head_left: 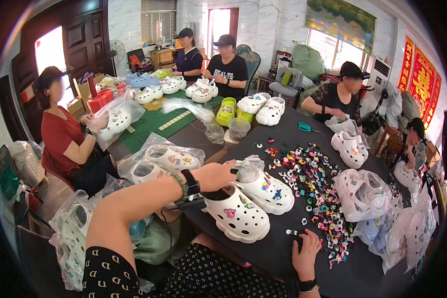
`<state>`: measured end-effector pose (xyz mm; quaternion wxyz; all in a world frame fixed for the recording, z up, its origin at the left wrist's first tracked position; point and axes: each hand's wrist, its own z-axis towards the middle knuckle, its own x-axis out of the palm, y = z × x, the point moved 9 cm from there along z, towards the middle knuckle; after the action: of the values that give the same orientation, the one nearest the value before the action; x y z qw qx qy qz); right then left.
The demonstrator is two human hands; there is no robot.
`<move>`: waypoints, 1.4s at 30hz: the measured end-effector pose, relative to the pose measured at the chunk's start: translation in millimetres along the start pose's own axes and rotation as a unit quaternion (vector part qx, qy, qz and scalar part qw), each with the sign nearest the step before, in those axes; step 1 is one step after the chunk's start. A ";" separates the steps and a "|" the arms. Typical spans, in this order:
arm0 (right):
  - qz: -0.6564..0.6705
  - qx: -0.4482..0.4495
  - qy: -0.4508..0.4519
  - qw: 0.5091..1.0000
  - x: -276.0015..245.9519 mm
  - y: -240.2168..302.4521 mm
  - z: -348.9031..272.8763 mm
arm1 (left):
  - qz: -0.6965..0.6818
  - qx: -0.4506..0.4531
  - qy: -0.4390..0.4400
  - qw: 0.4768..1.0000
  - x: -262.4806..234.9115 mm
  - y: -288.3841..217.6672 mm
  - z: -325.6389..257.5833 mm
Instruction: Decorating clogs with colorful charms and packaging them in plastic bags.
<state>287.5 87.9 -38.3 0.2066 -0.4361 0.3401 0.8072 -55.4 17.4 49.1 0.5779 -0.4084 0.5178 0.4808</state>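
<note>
A pair of white clogs with holes stands on the dark table before me. The nearer clog [236, 216] bears a few colourful charms, a pink one among them; the farther clog [270, 193] carries a blue charm and others, with clear plastic stuffed in its opening. My left hand [213, 176] reaches across to the openings, its fingers curled at the rim of the nearer clog and partly hidden. My right hand [305, 252] lies on the tabletop with fingers apart and nothing in it, beside a large spread of loose shoe charms [320, 193].
Bagged white clogs [174, 158] lie left of my arm; another bagged pair [362, 195] sits at the right. Teal scissors [308, 127], a clear tub [239, 127] and yellow-green clogs [226, 111] are farther back. Several people sit around the tables, one holding a bagged clog [115, 121].
</note>
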 end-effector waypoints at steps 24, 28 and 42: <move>-0.053 -0.008 0.055 0.997 -13.5 34.3 18.4 | 0.052 -0.542 -0.340 0.767 -76.6 336.1 -127.7; -0.063 -0.022 0.048 0.997 -10.0 31.4 19.4 | 0.083 -0.496 -0.358 0.787 -34.2 379.9 -150.5; -0.027 0.018 0.034 0.999 -2.6 13.8 9.0 | -0.041 -0.578 -0.149 0.801 23.2 310.7 -263.6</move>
<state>275.1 84.9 -27.6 0.2240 -0.4689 0.3494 0.7796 -413.6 -171.8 -0.2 0.3237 -0.6108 0.0346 0.7218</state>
